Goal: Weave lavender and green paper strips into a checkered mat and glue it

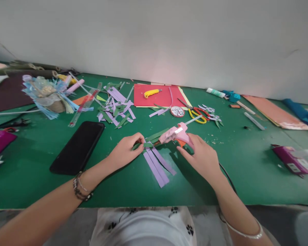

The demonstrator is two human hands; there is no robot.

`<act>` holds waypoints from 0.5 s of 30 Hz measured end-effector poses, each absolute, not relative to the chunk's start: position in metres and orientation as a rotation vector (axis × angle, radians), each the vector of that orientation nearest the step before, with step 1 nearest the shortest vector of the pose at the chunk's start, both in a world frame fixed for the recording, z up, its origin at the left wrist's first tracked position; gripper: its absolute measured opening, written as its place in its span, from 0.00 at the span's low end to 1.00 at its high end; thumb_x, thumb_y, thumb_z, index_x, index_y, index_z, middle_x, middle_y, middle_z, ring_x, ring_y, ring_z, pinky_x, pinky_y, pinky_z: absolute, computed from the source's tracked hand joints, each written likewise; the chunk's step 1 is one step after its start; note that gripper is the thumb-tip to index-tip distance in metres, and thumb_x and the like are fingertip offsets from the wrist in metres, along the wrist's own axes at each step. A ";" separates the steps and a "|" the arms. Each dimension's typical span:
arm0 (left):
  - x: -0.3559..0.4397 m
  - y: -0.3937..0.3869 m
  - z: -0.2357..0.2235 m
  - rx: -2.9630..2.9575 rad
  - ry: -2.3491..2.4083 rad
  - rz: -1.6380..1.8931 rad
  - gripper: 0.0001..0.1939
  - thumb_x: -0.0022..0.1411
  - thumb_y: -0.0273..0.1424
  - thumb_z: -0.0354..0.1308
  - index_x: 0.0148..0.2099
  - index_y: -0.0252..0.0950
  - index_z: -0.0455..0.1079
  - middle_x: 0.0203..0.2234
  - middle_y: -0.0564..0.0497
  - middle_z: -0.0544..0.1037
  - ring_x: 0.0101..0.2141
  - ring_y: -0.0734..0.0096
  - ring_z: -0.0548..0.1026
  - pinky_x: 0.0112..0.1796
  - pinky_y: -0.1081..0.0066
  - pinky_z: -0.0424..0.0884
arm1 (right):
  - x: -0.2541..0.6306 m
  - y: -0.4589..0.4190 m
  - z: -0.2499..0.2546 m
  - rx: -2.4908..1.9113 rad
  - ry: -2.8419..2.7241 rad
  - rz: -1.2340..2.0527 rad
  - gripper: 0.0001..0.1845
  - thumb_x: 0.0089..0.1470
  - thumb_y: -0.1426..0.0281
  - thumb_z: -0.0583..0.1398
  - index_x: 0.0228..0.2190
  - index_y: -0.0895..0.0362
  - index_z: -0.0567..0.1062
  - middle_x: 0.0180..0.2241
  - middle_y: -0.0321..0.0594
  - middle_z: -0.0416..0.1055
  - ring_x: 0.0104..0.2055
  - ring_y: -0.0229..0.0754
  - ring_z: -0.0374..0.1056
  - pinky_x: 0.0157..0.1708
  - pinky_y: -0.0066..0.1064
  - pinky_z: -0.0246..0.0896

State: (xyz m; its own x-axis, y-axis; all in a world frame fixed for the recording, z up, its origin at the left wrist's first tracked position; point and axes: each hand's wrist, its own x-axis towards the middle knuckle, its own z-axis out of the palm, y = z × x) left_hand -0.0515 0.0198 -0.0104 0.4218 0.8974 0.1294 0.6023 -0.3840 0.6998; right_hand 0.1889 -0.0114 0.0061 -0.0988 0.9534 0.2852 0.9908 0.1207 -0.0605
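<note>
Two grips: left hand (129,149) pinches paper strips (154,166) tight, likely steadying them; right hand (203,155), half-curled, holds glue gun (170,134), nozzle (156,143) toward eight o'clock.

Pinches crossed lilac and dark green paper strips (154,165) in the bare left hand (127,149). Grips a pink plastic glue gun (169,134) in the bare right hand (203,157), pointing its nozzle (156,143) at the strips. Has a flat black rectangular phone (78,148) near the left hand and, beyond, a yellow plastic cutter (151,93) on a red sheet (141,101).
</note>
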 end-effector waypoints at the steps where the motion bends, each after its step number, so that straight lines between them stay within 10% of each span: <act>1: -0.052 0.020 -0.010 2.112 1.265 0.674 0.05 0.55 0.31 0.44 0.30 0.37 0.58 0.23 0.55 0.69 0.24 0.74 0.68 0.26 0.76 0.60 | 0.189 -0.011 0.006 -1.922 -2.149 -0.216 0.21 0.51 0.56 0.52 0.41 0.57 0.67 0.39 0.44 0.70 0.32 0.42 0.68 0.22 0.27 0.54; 15: -0.051 0.021 -0.011 2.146 1.288 0.648 0.08 0.53 0.29 0.43 0.32 0.37 0.63 0.24 0.54 0.71 0.24 0.74 0.68 0.26 0.76 0.60 | 0.186 -0.009 0.002 -1.923 -2.262 -0.301 0.18 0.53 0.58 0.50 0.41 0.57 0.65 0.34 0.42 0.69 0.31 0.41 0.67 0.20 0.26 0.49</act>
